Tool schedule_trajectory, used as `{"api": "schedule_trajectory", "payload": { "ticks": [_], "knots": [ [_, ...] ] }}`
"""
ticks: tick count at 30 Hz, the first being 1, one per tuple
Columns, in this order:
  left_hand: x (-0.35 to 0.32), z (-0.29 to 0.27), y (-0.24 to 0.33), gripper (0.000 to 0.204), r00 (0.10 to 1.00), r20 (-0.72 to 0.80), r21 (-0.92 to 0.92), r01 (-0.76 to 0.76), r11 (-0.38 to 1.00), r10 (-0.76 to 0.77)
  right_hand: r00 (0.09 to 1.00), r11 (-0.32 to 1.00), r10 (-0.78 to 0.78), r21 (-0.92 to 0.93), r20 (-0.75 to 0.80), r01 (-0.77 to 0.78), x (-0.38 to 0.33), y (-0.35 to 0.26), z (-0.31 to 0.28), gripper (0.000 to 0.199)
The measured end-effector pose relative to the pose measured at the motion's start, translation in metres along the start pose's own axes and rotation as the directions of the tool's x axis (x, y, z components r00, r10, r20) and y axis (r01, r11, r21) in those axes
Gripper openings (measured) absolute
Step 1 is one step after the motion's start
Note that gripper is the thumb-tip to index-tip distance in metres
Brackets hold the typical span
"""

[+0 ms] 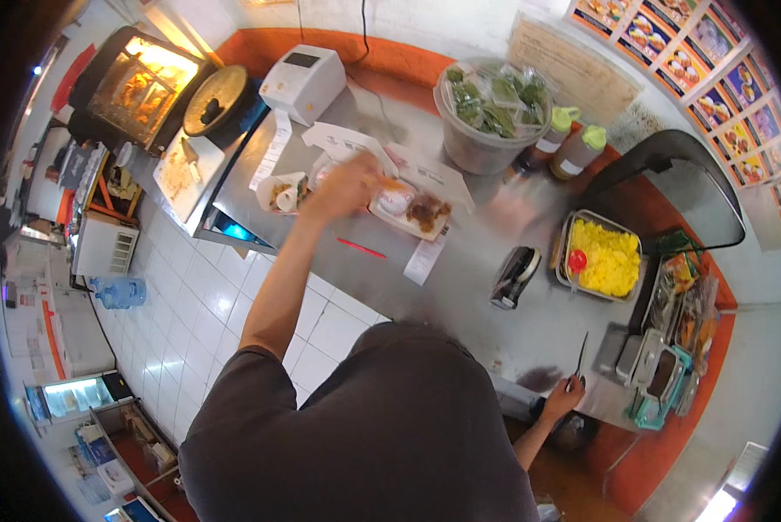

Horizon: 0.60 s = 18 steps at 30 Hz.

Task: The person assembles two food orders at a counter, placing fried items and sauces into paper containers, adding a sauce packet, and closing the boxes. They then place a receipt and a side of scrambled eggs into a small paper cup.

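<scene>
Steel counter [460, 261] carries 1 open meal box [408, 207], already filled with rice and brown meat, lid not yet closed. Left hand [349, 184] hovers at the box's left edge, grip blurred: cannot tell. Right hand [564, 396] pinches a thin dark utensil [581, 352] at the counter edge

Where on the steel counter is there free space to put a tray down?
The steel counter is bare between the open food box, the dark stapler-like tool and the lidded tub of greens. It is crowded around the yellow food tray and the right-side containers.
</scene>
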State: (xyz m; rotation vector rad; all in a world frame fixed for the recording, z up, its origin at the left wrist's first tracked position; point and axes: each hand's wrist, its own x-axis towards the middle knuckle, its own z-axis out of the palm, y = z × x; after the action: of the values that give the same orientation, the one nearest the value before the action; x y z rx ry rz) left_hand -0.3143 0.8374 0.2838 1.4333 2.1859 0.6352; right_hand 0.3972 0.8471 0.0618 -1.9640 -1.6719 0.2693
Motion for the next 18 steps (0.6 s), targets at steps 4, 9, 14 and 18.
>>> {"api": "schedule_trajectory", "payload": {
  "ticks": [4, 9, 14, 18],
  "knots": [
    [-0.011, -0.014, -0.061, 0.025, 0.872, -0.49, 0.045, 0.019, 0.999, 0.006, 0.994, 0.991, 0.075, 0.105, 0.077, -0.083, -0.02, -0.046, -0.027, 0.024],
    [-0.056, 0.047, -0.073, 0.017, 0.983, -0.176, -0.074, 0.042, 0.996, -0.055, 0.984, 0.982, 0.083, 0.155, 0.158, -0.107, -0.043, -0.021, -0.035, 0.022],
    [-0.1, 0.152, -0.082, 0.026, 0.987, -0.158, -0.133, -0.01, 0.991, -0.011, 0.914, 0.887, 0.055, 0.4, 0.402, -0.23, -0.042, -0.059, -0.02, 0.019],
    [-0.083, 0.193, -0.058, 0.033, 0.986, -0.11, -0.119, 0.108, 0.987, -0.122, 0.848, 0.901, -0.058, 0.393, 0.527, -0.182, -0.035, -0.107, -0.029, 0.019]
  ]
}}
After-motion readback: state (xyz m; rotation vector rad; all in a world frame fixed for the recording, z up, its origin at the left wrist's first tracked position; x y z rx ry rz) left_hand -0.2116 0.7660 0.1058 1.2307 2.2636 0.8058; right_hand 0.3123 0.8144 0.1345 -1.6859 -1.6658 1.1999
